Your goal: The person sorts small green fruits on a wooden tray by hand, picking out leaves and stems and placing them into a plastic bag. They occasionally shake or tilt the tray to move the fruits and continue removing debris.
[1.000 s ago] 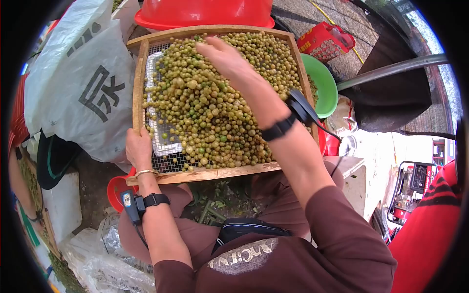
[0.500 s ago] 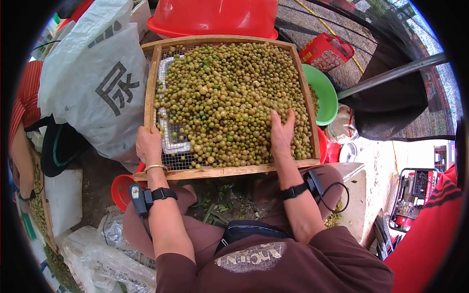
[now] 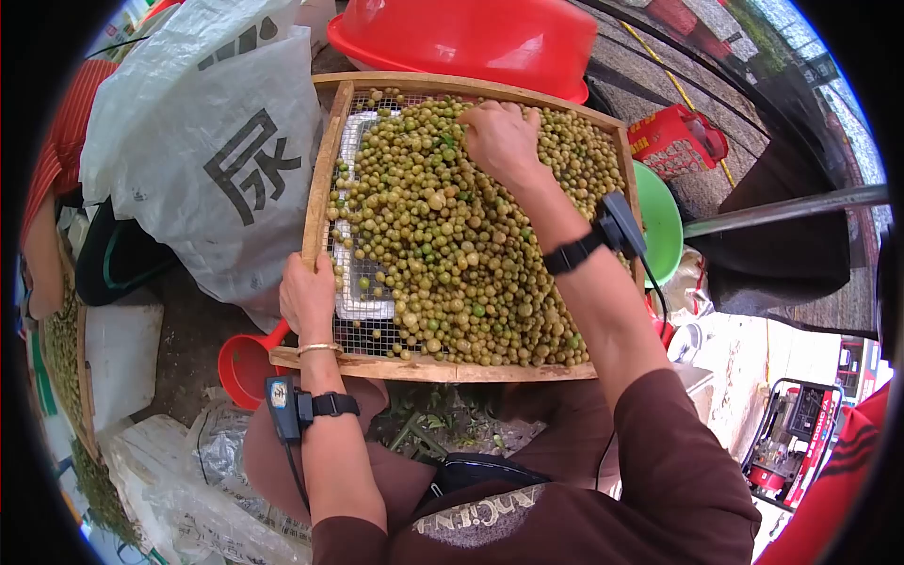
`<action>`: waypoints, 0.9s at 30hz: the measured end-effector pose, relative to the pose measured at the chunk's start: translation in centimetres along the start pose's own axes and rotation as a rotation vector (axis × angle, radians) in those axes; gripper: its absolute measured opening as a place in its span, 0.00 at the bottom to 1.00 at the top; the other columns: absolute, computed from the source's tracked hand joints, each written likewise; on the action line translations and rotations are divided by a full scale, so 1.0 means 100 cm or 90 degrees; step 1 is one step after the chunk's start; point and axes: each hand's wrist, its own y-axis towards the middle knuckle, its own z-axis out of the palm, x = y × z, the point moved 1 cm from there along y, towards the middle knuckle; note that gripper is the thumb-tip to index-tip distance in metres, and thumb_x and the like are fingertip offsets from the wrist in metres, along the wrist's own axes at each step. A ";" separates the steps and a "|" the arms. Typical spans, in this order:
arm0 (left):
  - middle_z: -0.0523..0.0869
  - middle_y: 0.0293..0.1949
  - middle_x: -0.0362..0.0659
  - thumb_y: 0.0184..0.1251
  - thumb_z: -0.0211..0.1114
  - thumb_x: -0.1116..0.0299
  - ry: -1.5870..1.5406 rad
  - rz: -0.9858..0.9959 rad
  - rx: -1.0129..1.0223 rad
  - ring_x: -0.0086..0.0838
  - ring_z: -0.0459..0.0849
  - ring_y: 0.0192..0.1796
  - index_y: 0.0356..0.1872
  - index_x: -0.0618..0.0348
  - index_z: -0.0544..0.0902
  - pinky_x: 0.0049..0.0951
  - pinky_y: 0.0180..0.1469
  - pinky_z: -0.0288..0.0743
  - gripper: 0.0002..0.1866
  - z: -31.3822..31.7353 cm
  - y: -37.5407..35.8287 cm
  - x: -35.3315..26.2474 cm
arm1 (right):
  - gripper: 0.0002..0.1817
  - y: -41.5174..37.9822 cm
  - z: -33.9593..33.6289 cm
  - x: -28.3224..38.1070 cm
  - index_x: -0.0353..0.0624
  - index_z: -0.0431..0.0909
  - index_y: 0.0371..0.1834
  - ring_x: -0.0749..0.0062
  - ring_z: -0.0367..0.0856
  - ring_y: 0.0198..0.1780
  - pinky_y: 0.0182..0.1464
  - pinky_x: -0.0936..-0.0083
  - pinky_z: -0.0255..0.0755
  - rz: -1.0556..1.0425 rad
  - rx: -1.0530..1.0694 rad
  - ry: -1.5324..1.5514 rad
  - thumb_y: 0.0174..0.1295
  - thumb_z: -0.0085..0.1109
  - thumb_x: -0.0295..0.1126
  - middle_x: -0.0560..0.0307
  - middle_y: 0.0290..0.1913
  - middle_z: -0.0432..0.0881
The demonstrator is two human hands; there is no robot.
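Note:
A wooden-framed wire-mesh sieve (image 3: 331, 179) holds a thick layer of small round yellow-green fruits (image 3: 452, 226), with a few greener ones and bits of leaf among them. My left hand (image 3: 308, 294) is closed round the left side of the frame near its front corner. Over the far part of the fruit pile, my right hand (image 3: 502, 139) is bent down with its fingers curled together at the fruits. Whatever the fingertips may pinch is hidden. Through the bare mesh on the left, a white plastic rim (image 3: 363, 309) shows beneath the sieve.
A red basin (image 3: 461, 42) stands beyond the sieve, and a green bowl (image 3: 659, 224) at its right. A white sack (image 3: 202, 160) and a red scoop (image 3: 247, 369) are on the left. Another person's arm (image 3: 44, 259) shows at far left. A generator (image 3: 793, 443) stands at right.
My right hand has moved from the near right of the pile to its far middle, and its fingers have curled. My left hand keeps hold of the frame. The view has shifted slightly.

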 end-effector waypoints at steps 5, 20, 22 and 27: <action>0.81 0.36 0.55 0.59 0.56 0.54 0.013 -0.017 -0.007 0.52 0.79 0.40 0.36 0.61 0.77 0.48 0.40 0.71 0.18 0.004 0.003 -0.001 | 0.09 0.056 0.047 -0.019 0.43 0.82 0.34 0.47 0.68 0.56 0.56 0.39 0.53 0.026 0.224 -0.163 0.52 0.56 0.30 0.45 0.54 0.73; 0.82 0.35 0.55 0.58 0.57 0.52 0.033 -0.030 -0.017 0.51 0.81 0.39 0.35 0.60 0.78 0.47 0.38 0.73 0.19 0.003 0.002 -0.005 | 0.12 0.059 0.017 -0.003 0.37 0.82 0.34 0.49 0.80 0.35 0.41 0.59 0.74 -0.165 0.004 0.154 0.56 0.53 0.33 0.40 0.33 0.81; 0.82 0.35 0.55 0.58 0.57 0.52 0.037 -0.034 -0.014 0.52 0.80 0.39 0.35 0.61 0.77 0.48 0.38 0.73 0.19 0.003 0.002 -0.004 | 0.11 0.066 0.041 0.007 0.37 0.81 0.35 0.49 0.80 0.35 0.41 0.59 0.74 -0.210 -0.011 0.144 0.56 0.52 0.32 0.40 0.33 0.81; 0.82 0.35 0.55 0.58 0.57 0.53 0.047 -0.036 -0.014 0.52 0.80 0.39 0.35 0.61 0.77 0.48 0.38 0.73 0.19 0.005 0.004 -0.002 | 0.10 0.060 0.086 0.027 0.36 0.78 0.33 0.49 0.80 0.41 0.41 0.58 0.75 -0.145 0.201 -0.003 0.55 0.51 0.31 0.42 0.35 0.81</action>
